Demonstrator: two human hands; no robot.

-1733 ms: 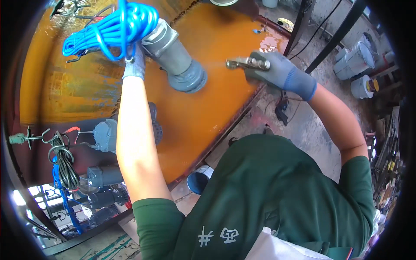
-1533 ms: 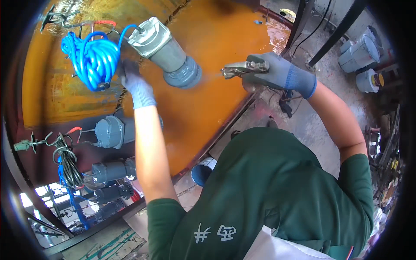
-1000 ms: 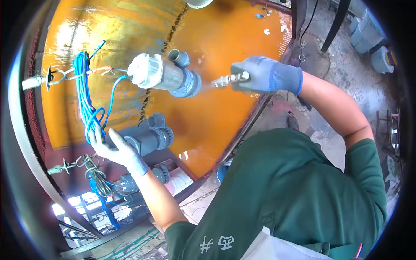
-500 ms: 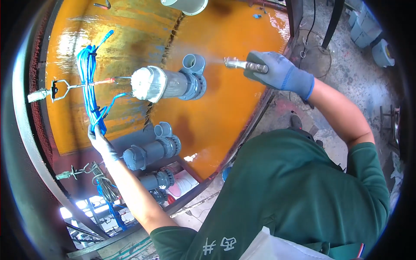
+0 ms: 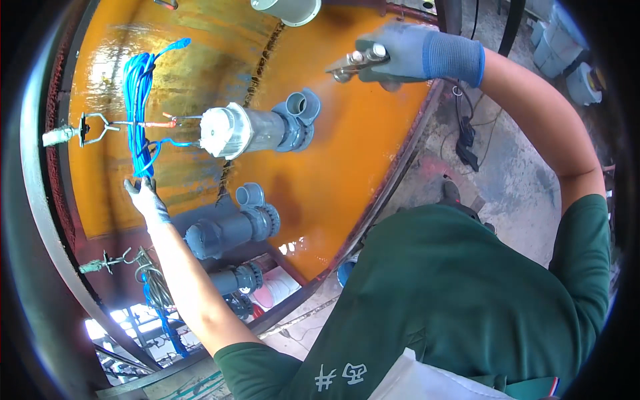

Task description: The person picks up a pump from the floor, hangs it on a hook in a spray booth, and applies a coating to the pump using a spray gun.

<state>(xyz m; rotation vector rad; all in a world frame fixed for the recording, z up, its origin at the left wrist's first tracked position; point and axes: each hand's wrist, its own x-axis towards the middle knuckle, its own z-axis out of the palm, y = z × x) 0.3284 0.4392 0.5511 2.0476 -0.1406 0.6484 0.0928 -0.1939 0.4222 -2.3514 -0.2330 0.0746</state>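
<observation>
In my gloved right hand [image 5: 400, 53] is a metal spray gun [image 5: 353, 63], its nozzle facing left toward a hanging pump [image 5: 250, 130]. A faint mist hangs by the nozzle. The pump has a pale, wet-looking body and a grey flanged outlet at its right end. To its left hangs a bundled blue cable [image 5: 138, 100], joined to the pump by a loose length. My gloved left hand [image 5: 148, 201] grips the bundle's lower end, fingertips partly hidden by the cable. A hook and chain [image 5: 97, 127] hold the pump from the left.
Behind the pump stands an orange, wet-coated booth wall [image 5: 347, 160]. A second grey pump [image 5: 230, 233] hangs closer to me, with others beyond. Overhead is part of a pale cylinder [image 5: 293, 10]. Buckets [image 5: 583, 83] and a black hose [image 5: 467, 143] are on the right floor.
My right hand has moved up with the spray gun and turned it. My left hand has shifted slightly upward, and the cable bundle's lower end has risen and tilted.
</observation>
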